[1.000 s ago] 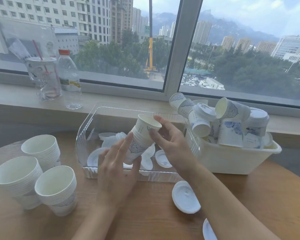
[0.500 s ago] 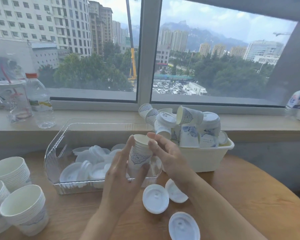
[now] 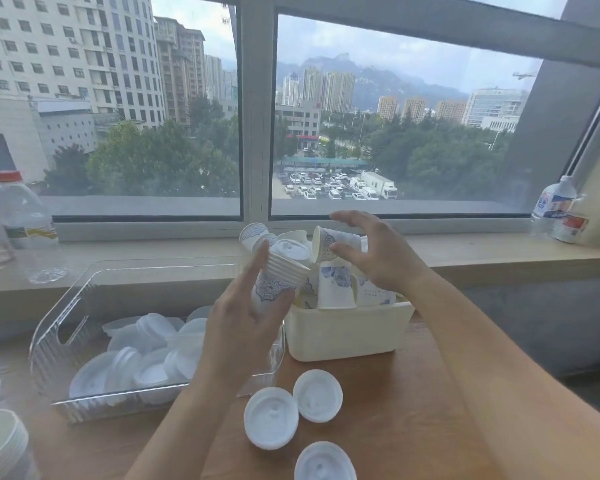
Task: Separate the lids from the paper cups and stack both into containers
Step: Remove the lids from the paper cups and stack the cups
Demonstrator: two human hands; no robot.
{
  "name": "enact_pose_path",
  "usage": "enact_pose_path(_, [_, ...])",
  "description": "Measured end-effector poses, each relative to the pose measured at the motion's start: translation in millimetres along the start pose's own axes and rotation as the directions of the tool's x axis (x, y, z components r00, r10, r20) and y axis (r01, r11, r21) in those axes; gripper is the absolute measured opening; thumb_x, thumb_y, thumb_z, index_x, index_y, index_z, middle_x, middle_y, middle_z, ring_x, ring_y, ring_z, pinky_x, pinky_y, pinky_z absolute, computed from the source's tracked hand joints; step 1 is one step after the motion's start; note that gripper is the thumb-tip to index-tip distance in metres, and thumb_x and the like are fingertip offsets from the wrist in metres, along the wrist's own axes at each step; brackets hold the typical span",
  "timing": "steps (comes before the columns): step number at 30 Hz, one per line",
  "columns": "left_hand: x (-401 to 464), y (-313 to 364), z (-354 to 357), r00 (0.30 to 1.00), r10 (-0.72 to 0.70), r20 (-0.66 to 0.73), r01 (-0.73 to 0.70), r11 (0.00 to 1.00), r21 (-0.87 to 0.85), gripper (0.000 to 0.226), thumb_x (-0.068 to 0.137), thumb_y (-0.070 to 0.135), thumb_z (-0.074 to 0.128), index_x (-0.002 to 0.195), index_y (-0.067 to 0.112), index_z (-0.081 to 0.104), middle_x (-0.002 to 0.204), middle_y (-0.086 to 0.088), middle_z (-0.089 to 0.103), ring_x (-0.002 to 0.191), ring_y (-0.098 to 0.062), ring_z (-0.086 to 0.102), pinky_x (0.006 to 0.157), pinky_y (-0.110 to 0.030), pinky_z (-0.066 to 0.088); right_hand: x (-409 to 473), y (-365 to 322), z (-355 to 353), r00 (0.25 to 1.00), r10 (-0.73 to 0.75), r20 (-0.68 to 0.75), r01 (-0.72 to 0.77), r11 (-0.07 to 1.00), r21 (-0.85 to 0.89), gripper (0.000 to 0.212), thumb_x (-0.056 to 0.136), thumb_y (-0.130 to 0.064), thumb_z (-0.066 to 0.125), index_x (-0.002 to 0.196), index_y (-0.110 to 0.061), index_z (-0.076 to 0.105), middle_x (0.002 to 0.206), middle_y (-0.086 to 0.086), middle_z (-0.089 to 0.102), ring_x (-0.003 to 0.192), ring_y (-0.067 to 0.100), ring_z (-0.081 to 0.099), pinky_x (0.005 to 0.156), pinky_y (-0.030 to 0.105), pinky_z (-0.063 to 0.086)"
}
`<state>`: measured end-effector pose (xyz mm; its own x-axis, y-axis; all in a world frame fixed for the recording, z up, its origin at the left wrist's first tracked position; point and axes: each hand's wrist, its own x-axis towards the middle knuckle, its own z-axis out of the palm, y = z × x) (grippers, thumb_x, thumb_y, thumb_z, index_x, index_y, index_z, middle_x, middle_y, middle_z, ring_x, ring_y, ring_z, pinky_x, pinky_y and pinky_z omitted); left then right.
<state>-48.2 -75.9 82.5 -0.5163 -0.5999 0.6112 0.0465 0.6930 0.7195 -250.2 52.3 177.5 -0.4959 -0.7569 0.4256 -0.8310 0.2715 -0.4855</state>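
The left hand (image 3: 238, 327) holds a nested stack of paper cups (image 3: 280, 277) above the gap between the two containers, its grip clamped round the lower, blue-patterned part of the stack, with the forefinger stretched up along the side; the stack tilts with its open rims to the upper right. The right hand (image 3: 378, 258) hovers over the cream bin (image 3: 347, 336), its grip apart, fingers spread and arched above a tilted cup (image 3: 329, 241) at the top of the pile; whether the thumb touches that cup I cannot tell. The bin stands on the wooden bench (image 3: 413, 410), heaped with patterned cups lying at all angles, some with lids on; just left of it, touching or nearly so, stands the clear plastic tray (image 3: 54, 344) with many white lids (image 3: 146, 355) loose inside. Three more lids lie on the bench in front of the bin: one (image 3: 271, 417) and another (image 3: 317, 395) side by side, a third (image 3: 325, 462) nearer at the bottom edge. Stacked empty cups (image 3: 0, 445) show at the lower left corner. On the window sill (image 3: 499, 254) stand a clear bottle with a red cap (image 3: 23, 223) at the left and a labelled bottle (image 3: 553, 206) at the right.
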Motion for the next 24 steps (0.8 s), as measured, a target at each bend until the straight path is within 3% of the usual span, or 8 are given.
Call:
enact_pose_path(2, [5.3, 2.8, 2.2, 1.0, -0.013, 0.006, 0.013, 0.999, 0.031, 0.073, 0.093, 0.046, 0.071, 0.157, 0.049, 0.038, 0.114, -0.015, 0.073, 0.066, -0.003, 0.057, 0.066, -0.013, 0.041, 12.3, 8.8, -3.7, 0.995, 0.04, 0.087, -0.035, 0.998, -0.061, 0.051, 0.099, -0.035, 0.07, 0.148, -0.033, 0.053, 0.15, -0.01, 0.056, 0.14, 0.011, 0.048, 0.117, 0.037, 0.038])
enact_pose_path(4, [9.7, 0.4, 4.5, 1.0, -0.018, 0.006, 0.018, 0.999, 0.051, 0.072, 0.093, 0.046, 0.071, 0.157, 0.049, 0.038, 0.121, -0.008, 0.073, 0.079, -0.015, 0.062, 0.072, -0.018, 0.045, 20.8, 12.7, -4.8, 0.982, 0.078, 0.172, -0.06, 0.992, -0.107, 0.051, 0.099, -0.037, 0.069, 0.148, -0.034, 0.052, 0.15, -0.007, 0.057, 0.14, 0.016, 0.05, 0.117, 0.039, 0.04])
enact_pose_path(6, [12.4, -1.2, 6.2, 1.0, -0.017, 0.013, 0.017, 0.999, 0.043, 0.072, 0.094, 0.047, 0.07, 0.157, 0.05, 0.037, 0.135, 0.005, 0.068, 0.098, -0.018, 0.067, 0.084, -0.029, 0.053, 26.1, 14.5, -3.4, 0.971, 0.1, 0.215, -0.068, 0.986, -0.151, 0.052, 0.099, -0.037, 0.07, 0.147, -0.035, 0.051, 0.146, -0.004, 0.059, 0.138, 0.019, 0.052, 0.115, 0.042, 0.042])
enact_pose_path(9, [14.5, -0.8, 9.5, 0.999, -0.02, 0.033, 0.019, 0.999, 0.043, 0.071, 0.094, 0.046, 0.07, 0.157, 0.049, 0.038, 0.134, 0.013, 0.061, 0.098, -0.016, 0.061, 0.093, -0.044, 0.056, 30.9, 17.2, -1.5, 0.969, 0.118, 0.217, -0.082, 0.983, -0.165, 0.053, 0.099, -0.033, 0.071, 0.147, -0.034, 0.051, 0.148, -0.001, 0.058, 0.138, 0.021, 0.052, 0.115, 0.04, 0.041])
enact_pose_path(16, [16.6, -1.7, 14.6, 1.0, -0.014, 0.017, 0.012, 0.998, 0.069, 0.07, 0.094, 0.043, 0.073, 0.156, 0.046, 0.041, 0.123, 0.018, 0.058, 0.11, -0.002, 0.049, 0.092, -0.026, 0.039, 35.9, 22.1, -0.3, 0.989, 0.082, 0.121, -0.072, 0.994, -0.085, 0.059, 0.095, -0.026, 0.076, 0.148, -0.029, 0.052, 0.142, 0.0, 0.061, 0.134, 0.023, 0.053, 0.112, 0.036, 0.041])
enact_pose_path(18, [17.2, -0.4, 14.4, 1.0, -0.013, 0.01, 0.013, 0.998, 0.067, 0.07, 0.094, 0.043, 0.072, 0.156, 0.046, 0.041, 0.126, 0.016, 0.059, 0.113, -0.004, 0.05, 0.094, -0.026, 0.038, 35.0, 17.8, -3.2, 1.0, 0.02, -0.003, -0.02, 1.0, -0.011, 0.056, 0.096, -0.031, 0.075, 0.147, -0.028, 0.054, 0.132, -0.003, 0.064, 0.13, 0.023, 0.054, 0.109, 0.038, 0.045])
enact_pose_path(20, [16.4, 1.6, 13.6, 1.0, -0.011, 0.001, 0.011, 0.998, 0.057, 0.07, 0.093, 0.043, 0.073, 0.156, 0.045, 0.041, 0.122, 0.015, 0.061, 0.112, -0.009, 0.054, 0.095, -0.029, 0.041, 27.6, 5.4, -5.9, 0.996, 0.003, -0.086, 0.011, 0.987, 0.162, 0.054, 0.097, -0.034, 0.073, 0.147, -0.027, 0.054, 0.126, -0.008, 0.064, 0.121, 0.016, 0.059, 0.096, 0.022, 0.047])
enact_pose_path(24, [7.6, 5.6, 7.8, 1.0, -0.008, 0.014, 0.008, 1.0, 0.021, 0.072, 0.093, 0.043, 0.074, 0.156, 0.049, 0.039, 0.082, 0.014, 0.059, 0.075, -0.013, 0.059, 0.081, -0.04, 0.057, -3.0, -29.2, 4.5, 0.998, 0.037, -0.047, -0.001, 0.8, 0.601, 0.056, 0.101, -0.029, 0.068, 0.151, -0.032, 0.045, 0.13, 0.0, 0.069, 0.122, 0.015, 0.065, 0.094, 0.027, 0.051])
